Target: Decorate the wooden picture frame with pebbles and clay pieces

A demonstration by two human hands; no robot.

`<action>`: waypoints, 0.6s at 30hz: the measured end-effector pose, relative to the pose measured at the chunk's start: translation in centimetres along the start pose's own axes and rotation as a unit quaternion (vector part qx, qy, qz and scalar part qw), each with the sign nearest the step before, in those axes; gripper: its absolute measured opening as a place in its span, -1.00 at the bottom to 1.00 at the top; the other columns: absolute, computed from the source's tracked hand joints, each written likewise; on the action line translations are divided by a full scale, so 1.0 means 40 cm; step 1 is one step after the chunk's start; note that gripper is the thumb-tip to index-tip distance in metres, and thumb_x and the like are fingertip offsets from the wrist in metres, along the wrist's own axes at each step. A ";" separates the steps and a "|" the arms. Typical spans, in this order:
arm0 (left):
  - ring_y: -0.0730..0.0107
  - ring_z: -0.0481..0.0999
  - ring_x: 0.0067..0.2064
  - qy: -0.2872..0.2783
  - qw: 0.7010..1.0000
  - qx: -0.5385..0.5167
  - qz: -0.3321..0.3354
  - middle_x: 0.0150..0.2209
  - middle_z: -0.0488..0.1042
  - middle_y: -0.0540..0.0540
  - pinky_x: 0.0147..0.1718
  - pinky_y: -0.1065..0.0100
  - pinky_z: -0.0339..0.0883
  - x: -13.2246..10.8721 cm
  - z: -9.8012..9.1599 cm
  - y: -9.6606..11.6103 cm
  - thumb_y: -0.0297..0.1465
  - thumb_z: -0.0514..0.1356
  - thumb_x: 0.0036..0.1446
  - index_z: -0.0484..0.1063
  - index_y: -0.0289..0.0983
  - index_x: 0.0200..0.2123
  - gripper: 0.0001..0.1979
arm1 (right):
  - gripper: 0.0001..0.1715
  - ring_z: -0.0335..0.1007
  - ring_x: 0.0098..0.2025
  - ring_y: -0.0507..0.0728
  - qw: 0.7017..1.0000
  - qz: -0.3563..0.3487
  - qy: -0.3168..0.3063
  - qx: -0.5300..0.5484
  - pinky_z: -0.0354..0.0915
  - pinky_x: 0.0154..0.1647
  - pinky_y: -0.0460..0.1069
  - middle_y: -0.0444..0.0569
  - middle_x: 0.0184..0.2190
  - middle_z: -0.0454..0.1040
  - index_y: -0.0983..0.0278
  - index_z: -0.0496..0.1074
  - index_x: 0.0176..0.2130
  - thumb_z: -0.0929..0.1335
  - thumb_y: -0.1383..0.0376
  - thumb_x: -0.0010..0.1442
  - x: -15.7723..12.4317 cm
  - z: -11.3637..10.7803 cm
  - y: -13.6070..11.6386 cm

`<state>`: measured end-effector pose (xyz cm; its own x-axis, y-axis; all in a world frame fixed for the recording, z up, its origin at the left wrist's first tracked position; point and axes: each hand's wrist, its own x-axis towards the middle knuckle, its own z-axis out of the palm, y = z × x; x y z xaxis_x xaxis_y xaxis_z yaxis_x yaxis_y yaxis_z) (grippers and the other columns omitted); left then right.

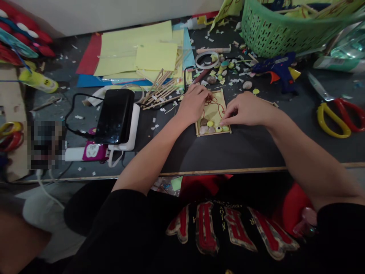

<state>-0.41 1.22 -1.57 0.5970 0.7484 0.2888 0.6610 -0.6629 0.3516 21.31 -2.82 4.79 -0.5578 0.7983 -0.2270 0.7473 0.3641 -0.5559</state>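
Note:
A small yellow craft card (213,110) framed with thin sticks lies on the dark table, with a red-brown line drawn on it and several painted pebbles (210,126) along its near edge. My left hand (194,102) rests on the card's upper left corner, fingers curled down against it. My right hand (247,109) is at the card's right edge, fingertips pinched together over the pebbles near the lower right corner. What the pinch holds is too small to make out.
A phone on a white power bank (116,116) lies to the left with cables. Loose sticks (159,89) and coloured paper sheets (142,53) sit behind. A blue glue gun (275,68), scissors (336,114), a tape ring (207,59) and a green basket (285,26) are at the right and back.

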 end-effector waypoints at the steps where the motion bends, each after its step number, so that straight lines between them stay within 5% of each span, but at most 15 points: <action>1: 0.16 0.36 0.08 0.002 1.000 -0.002 0.000 -0.06 0.46 -0.15 0.15 0.07 0.21 0.000 0.001 -0.002 -0.49 -0.09 0.31 0.45 -0.21 -0.11 -0.68 | -0.60 0.42 -0.46 0.11 1.000 0.001 0.003 -0.002 0.10 -0.43 0.02 -0.03 -0.50 0.58 0.20 0.61 -0.52 0.47 -0.06 0.01 0.000 0.001 0.001; 9: 0.14 0.34 0.09 0.003 1.000 -0.004 -0.005 -0.05 0.45 -0.16 0.15 0.07 0.21 0.001 0.007 -0.004 -0.53 -0.09 0.28 0.45 -0.21 -0.11 -0.66 | -0.41 0.26 -0.56 0.03 0.999 0.006 -0.009 -0.034 0.07 -0.45 0.02 -0.07 -0.63 0.45 0.24 0.42 -0.64 0.43 -0.18 0.02 0.003 0.006 0.004; 18: 0.17 0.37 0.07 0.011 0.999 0.037 -0.005 -0.05 0.46 -0.16 0.13 0.11 0.23 0.001 0.015 -0.005 -0.57 -0.08 0.23 0.46 -0.22 -0.12 -0.64 | -0.43 0.13 -0.64 0.02 0.988 0.116 -0.054 -0.090 0.03 -0.53 0.02 -0.07 -0.72 0.31 0.24 0.31 -0.66 0.44 -0.11 0.03 0.006 0.007 -0.022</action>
<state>-0.26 1.40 -2.15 0.5808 0.7544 0.3058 0.6989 -0.6547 0.2879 20.43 -3.09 5.01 -0.3916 0.8177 -0.4219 0.9064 0.2638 -0.3300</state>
